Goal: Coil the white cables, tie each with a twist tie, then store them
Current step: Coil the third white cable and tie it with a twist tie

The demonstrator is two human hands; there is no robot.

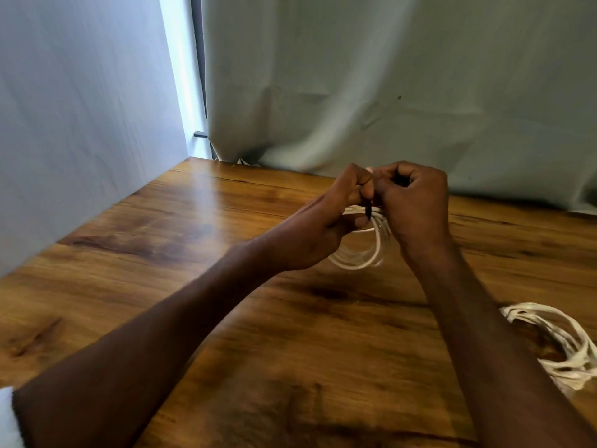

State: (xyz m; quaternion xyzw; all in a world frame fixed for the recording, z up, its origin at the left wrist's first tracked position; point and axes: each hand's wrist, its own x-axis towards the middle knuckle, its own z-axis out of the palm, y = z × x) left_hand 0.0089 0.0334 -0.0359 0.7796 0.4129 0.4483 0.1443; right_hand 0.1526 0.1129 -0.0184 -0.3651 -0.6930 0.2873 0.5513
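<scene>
A coiled white cable [361, 258] hangs between my two hands above the wooden table [193, 253]. My left hand [323, 227] and my right hand [416, 205] meet at the top of the coil, fingers curled. Between their fingertips a thin dark twist tie [368, 211] sticks down across the coil strands. Both hands pinch it; the upper part of the coil is hidden behind the fingers. A second white cable [562, 344] lies in loose loops on the table at the right edge, beside my right forearm.
A pale grey curtain [387, 92] hangs along the table's far edge. A white wall [80, 124] runs along the left side. A bright gap with a dark frame [197, 92] shows between them. A bit of white fabric [8, 415] sits at the bottom left corner.
</scene>
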